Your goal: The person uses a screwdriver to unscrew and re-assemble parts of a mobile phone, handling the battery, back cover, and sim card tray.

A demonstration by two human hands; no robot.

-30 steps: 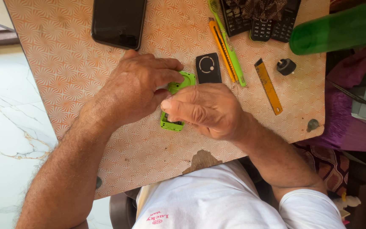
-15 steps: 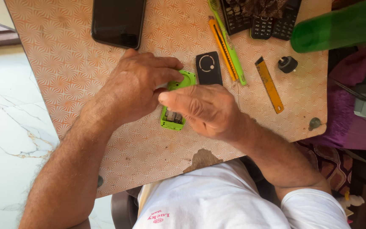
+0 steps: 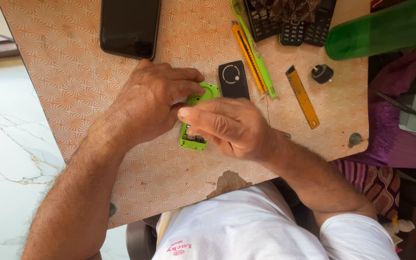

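Note:
A small green phone body [image 3: 194,138] lies on the patterned tabletop [image 3: 73,96] with its back open. My left hand [image 3: 152,98] presses on its upper part, fingers curled over the top edge. From the right, my right hand [image 3: 227,126] reaches over it, fingers held together above the open back; whether they pinch anything is hidden. A black back cover [image 3: 233,79] with a white ring lies just beyond the phone body.
A black smartphone [image 3: 130,26] lies at the far left. Behind the cover are an orange cutter [image 3: 247,55], a green toothbrush [image 3: 256,53], a yellow blade strip [image 3: 303,96], a black knob [image 3: 322,73], keypad phones [image 3: 290,24] and a green bottle [image 3: 381,29].
My right hand has slid slightly down and left over the green phone body, uncovering more of the black cover. My left hand stays pressed on the phone.

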